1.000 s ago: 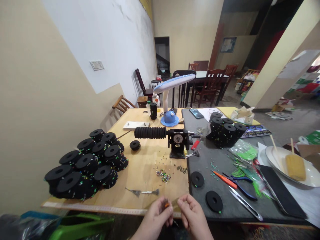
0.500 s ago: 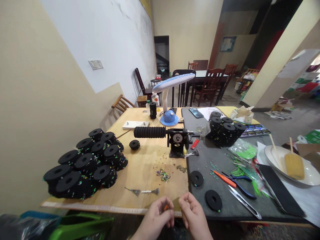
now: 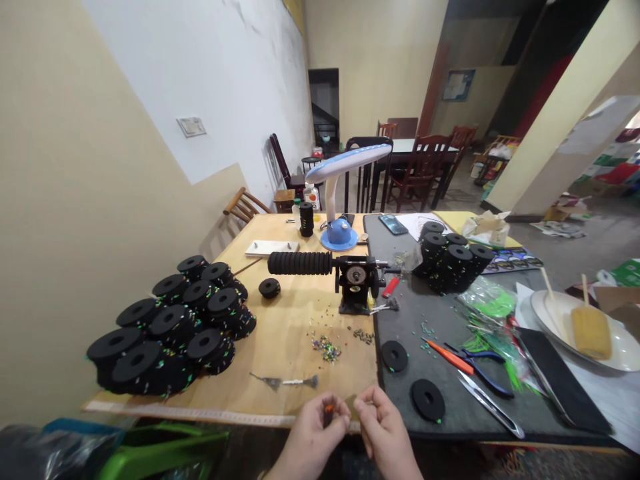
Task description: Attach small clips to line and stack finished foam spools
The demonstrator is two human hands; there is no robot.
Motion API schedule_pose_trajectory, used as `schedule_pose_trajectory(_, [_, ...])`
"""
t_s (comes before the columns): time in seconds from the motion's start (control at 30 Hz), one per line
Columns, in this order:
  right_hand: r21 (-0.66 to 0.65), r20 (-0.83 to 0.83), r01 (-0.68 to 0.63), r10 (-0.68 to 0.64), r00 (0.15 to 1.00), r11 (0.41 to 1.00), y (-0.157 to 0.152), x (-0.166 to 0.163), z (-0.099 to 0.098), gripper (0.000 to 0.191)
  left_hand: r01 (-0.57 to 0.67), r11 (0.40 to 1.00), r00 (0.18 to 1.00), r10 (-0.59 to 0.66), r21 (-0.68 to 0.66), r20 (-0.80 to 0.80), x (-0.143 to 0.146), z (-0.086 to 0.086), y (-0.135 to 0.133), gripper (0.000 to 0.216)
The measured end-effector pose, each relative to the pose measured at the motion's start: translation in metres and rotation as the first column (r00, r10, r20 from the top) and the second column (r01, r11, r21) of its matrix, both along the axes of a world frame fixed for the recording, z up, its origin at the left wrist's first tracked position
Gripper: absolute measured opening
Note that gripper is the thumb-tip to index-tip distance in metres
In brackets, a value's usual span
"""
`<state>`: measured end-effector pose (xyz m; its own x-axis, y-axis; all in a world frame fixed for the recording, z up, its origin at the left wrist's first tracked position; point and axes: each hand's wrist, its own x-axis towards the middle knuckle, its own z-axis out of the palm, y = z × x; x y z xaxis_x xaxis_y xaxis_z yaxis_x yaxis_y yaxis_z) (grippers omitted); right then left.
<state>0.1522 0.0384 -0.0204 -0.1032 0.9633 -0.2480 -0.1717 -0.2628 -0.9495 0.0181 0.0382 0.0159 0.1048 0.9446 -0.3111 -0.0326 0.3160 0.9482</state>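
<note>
My left hand (image 3: 317,433), at the front edge of the table, is closed with fingertips pinched around a small orange thing (image 3: 329,409), too small to name. Just to its right is my right hand (image 3: 384,430), also pinched; whatever it holds, if anything, is hidden. A narrow gap separates the two hands. Beyond them on the wood lie a small brush-ended tool (image 3: 299,382) and a heap of coloured beads (image 3: 326,349). Nearest my right hand on the grey mat is a black foam disc (image 3: 427,402), with a second foam disc (image 3: 395,357) farther back.
Stacked black foam spools (image 3: 170,325) crowd the left, with more spools (image 3: 450,257) at back right. A hand-cranked winder (image 3: 355,283) and blue lamp (image 3: 339,236) stand mid-table. Orange-handled tool (image 3: 447,355), pliers (image 3: 493,377), tweezers (image 3: 493,405) and a plate (image 3: 545,308) are right.
My hands have shifted only slightly; the right one has moved a little to the left. More of the orange thing shows in my left fingers. The objects on the table stay put.
</note>
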Motion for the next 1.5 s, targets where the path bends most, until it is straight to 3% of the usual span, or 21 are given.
schedule_pose_trajectory(0.2, [0.012,-0.047,-0.009,0.010,0.999,1.000,0.000,-0.002,-0.007,0.052,-0.021,1.000,0.999,0.022,0.009,-0.039,-0.001,0.000,-0.001,0.015])
schedule_pose_trajectory(0.4, [-0.015,-0.063,-0.009,0.008,0.998,1.000,0.002,0.001,0.005,0.055,0.009,0.999,0.995,-0.006,0.032,-0.096,-0.001,0.000,0.000,0.016])
schedule_pose_trajectory(0.6, [-0.003,0.006,0.003,-0.003,1.000,1.000,0.003,0.005,0.015,0.057,0.072,0.997,0.994,-0.069,-0.029,0.088,-0.003,-0.008,0.000,0.027])
schedule_pose_trajectory(0.7, [-0.001,0.035,0.003,-0.003,0.999,1.000,0.002,0.004,0.013,0.058,0.084,0.996,0.991,-0.081,-0.027,0.104,-0.002,-0.011,0.001,0.029])
schedule_pose_trajectory(1.0, [-0.010,0.008,0.021,-0.021,1.000,1.000,0.002,0.004,0.010,0.057,0.145,0.985,0.982,-0.131,0.096,-0.140,-0.004,0.001,0.000,0.011])
schedule_pose_trajectory(1.2, [-0.017,-0.084,0.010,-0.012,0.996,1.000,0.000,0.000,0.001,0.055,0.115,0.987,0.977,-0.092,0.112,-0.195,-0.001,0.002,0.001,0.008])
schedule_pose_trajectory(1.5, [0.045,0.000,-0.064,0.064,0.998,0.997,0.002,0.004,0.006,0.047,0.104,0.990,0.957,-0.073,0.099,-0.280,-0.001,0.005,0.004,0.014])
